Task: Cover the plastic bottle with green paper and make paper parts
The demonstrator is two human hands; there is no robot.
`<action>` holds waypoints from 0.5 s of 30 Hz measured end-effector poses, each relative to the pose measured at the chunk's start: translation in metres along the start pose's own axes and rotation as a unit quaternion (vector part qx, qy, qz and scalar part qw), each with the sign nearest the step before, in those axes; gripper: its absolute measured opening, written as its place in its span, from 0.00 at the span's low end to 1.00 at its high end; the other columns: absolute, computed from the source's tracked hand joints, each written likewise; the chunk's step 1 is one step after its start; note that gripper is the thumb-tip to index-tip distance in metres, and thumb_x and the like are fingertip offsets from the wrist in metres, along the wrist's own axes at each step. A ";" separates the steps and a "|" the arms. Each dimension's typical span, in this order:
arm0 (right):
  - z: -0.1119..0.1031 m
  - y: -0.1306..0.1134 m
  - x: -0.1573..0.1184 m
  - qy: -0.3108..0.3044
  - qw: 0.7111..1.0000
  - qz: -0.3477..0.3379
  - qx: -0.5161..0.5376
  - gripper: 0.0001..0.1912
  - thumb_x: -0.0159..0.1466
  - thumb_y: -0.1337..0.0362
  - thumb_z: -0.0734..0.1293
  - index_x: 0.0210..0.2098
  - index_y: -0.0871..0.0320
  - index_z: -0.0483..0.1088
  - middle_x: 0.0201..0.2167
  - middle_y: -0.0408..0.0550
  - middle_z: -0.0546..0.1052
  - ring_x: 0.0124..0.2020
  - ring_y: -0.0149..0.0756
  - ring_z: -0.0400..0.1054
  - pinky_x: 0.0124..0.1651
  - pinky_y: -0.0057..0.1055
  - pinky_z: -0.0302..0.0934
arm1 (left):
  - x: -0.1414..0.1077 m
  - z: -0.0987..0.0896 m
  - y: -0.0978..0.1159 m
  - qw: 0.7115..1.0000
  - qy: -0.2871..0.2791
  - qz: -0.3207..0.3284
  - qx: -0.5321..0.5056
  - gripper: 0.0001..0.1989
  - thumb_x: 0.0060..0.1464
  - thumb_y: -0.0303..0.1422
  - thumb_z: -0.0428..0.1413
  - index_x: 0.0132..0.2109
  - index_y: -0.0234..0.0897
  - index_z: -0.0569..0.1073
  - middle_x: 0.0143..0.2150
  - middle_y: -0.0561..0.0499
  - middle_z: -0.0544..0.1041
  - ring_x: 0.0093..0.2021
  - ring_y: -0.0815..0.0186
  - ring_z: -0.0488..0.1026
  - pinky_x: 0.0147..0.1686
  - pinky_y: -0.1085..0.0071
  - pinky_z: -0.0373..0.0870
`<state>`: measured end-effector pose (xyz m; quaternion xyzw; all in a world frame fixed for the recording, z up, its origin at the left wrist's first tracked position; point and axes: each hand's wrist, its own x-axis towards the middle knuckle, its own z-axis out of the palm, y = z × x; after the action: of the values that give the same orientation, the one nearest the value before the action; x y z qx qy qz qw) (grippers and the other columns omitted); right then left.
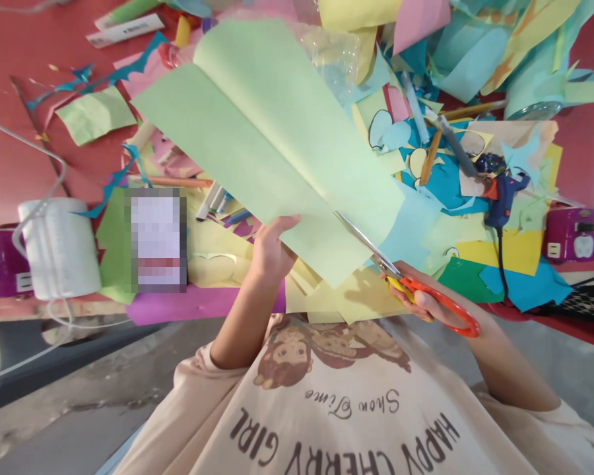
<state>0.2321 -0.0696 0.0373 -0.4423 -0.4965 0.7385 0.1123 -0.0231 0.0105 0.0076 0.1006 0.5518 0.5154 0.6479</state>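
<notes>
A large sheet of light green paper [247,132] with a lengthwise crease spreads over the table in front of me. My left hand [273,247] grips its near edge, thumb on top and the other fingers hidden underneath. In my right hand [420,300] is a pair of scissors [443,305] with orange and yellow handles. Their blades reach into the sheet near its lower right part, and a cut line shows at the tips. Behind the blades the paper lies in two flaps.
Paper scraps and pens crowd the red table [10,158]. A blue glue gun [501,198] lies at right, near a purple power socket [571,234]. At left are a blurred-out phone [156,241] and a white roll [62,251] with a cable. A clear jar [532,99] stands far right.
</notes>
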 end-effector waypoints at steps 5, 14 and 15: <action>0.000 -0.003 0.002 0.010 1.000 -0.002 0.005 0.30 0.62 0.37 0.58 0.49 0.55 0.60 0.29 0.39 0.57 0.20 0.22 0.43 0.22 0.28 0.45 | 0.000 -0.001 0.002 1.000 0.005 -0.003 0.003 0.17 0.33 0.30 0.60 0.36 0.38 0.74 0.33 0.50 0.79 0.46 0.52 0.78 0.47 0.63 0.75; 0.001 0.002 0.001 0.026 0.997 0.053 0.053 0.28 0.60 0.39 0.62 0.49 0.54 0.60 0.27 0.36 0.54 0.17 0.19 0.43 0.16 0.25 0.39 | 0.001 0.000 0.001 1.000 -0.014 0.023 -0.006 0.17 0.35 0.28 0.59 0.39 0.40 0.74 0.33 0.50 0.79 0.46 0.54 0.78 0.46 0.64 0.75; 0.001 0.002 0.001 0.030 0.996 0.060 0.054 0.28 0.61 0.40 0.62 0.49 0.54 0.60 0.27 0.36 0.54 0.17 0.19 0.43 0.16 0.25 0.40 | 0.002 -0.001 0.001 1.000 -0.011 0.023 -0.003 0.17 0.35 0.28 0.59 0.38 0.41 0.74 0.33 0.50 0.79 0.46 0.54 0.78 0.46 0.64 0.75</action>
<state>0.2318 -0.0709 0.0352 -0.4865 -0.4251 0.7558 0.1065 -0.0243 0.0117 0.0067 0.1167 0.5408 0.5307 0.6421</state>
